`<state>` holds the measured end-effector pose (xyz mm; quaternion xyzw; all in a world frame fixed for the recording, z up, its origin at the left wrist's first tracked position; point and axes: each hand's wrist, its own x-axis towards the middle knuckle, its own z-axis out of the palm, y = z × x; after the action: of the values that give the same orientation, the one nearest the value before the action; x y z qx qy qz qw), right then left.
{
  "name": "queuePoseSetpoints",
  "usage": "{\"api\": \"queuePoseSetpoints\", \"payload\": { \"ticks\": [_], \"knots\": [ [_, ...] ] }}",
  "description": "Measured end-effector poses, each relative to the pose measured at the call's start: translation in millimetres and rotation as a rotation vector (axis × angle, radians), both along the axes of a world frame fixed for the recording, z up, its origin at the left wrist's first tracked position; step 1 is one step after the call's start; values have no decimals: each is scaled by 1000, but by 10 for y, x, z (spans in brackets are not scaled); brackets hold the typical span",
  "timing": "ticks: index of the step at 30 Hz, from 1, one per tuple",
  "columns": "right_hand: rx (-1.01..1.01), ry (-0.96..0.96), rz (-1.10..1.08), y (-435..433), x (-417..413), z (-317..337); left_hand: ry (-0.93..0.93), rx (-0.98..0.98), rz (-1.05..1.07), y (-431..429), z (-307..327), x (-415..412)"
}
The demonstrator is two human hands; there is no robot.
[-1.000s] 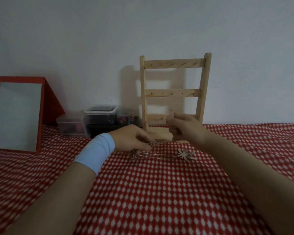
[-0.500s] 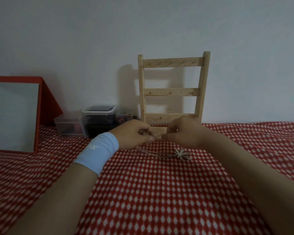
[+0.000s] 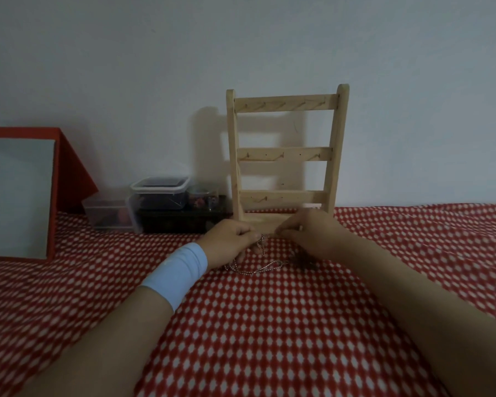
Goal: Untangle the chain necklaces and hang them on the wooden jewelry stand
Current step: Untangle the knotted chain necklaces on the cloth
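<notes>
A silver chain necklace [image 3: 258,267] droops onto the red-and-white checked cloth [image 3: 269,325] in front of the wooden jewelry stand [image 3: 285,156]. My left hand [image 3: 232,242], with a light blue wristband, pinches the chain's upper end. My right hand [image 3: 309,230] pinches close beside it, fingertips almost touching the left ones. The flower pendant [image 3: 304,263] lies dark and blurred under my right hand, partly hidden. The stand's three rungs carry empty pegs.
A red-framed mirror [image 3: 17,196] leans at the far left. Clear plastic containers [image 3: 158,196] and a small jar [image 3: 202,197] sit stacked against the wall, left of the stand. The wall rises right behind the stand.
Both hands have come together and dropped lower in front of the stand's base. The chain hangs in a deeper loop and the pendant has slid under my right hand.
</notes>
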<state>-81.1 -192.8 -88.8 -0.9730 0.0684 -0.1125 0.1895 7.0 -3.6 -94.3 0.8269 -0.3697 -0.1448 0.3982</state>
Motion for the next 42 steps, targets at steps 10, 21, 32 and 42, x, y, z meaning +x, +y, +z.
{"api": "queuePoseSetpoints", "payload": {
  "ticks": [10, 21, 32, 42],
  "knots": [
    [407, -31, 121, 115, -16, 21, -32, -29, -22, -10, -14, -38],
    [816, 30, 270, 51, -70, 103, 46, -203, -89, 77, 113, 0],
    [722, 183, 221, 228, -71, 119, -61, -180, -56, 58, 146, 9],
    [680, 108, 174, 195, -113, 161, -2, -57, -12, 62, 165, -6]
  ]
}}
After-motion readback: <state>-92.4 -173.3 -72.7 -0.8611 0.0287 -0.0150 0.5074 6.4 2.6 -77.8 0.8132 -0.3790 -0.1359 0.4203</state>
